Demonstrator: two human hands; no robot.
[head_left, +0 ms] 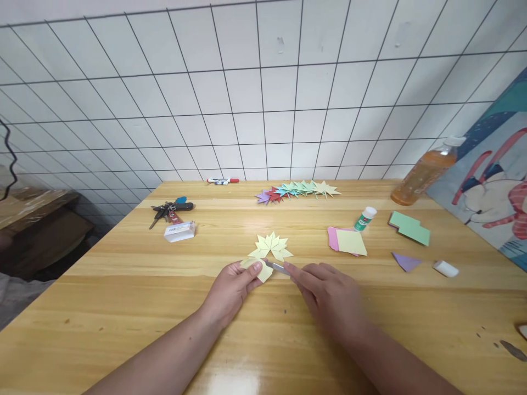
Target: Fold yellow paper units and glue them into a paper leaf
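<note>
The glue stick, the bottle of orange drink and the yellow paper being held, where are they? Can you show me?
Glue stick [363, 220]: head view, on its green label.
Bottle [424, 174]: head view, mid-body.
Held yellow paper [265, 272]: head view, lower right part.

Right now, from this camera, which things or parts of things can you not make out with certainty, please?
Head view:
Yellow paper: partly covered by the left hand.
Grey blade: its rear end is hidden by the right hand.
White box: its print is too small to read.
Poster: cut off by the right edge.
Pale object: cut off by the same edge, so I cannot identify it.
</note>
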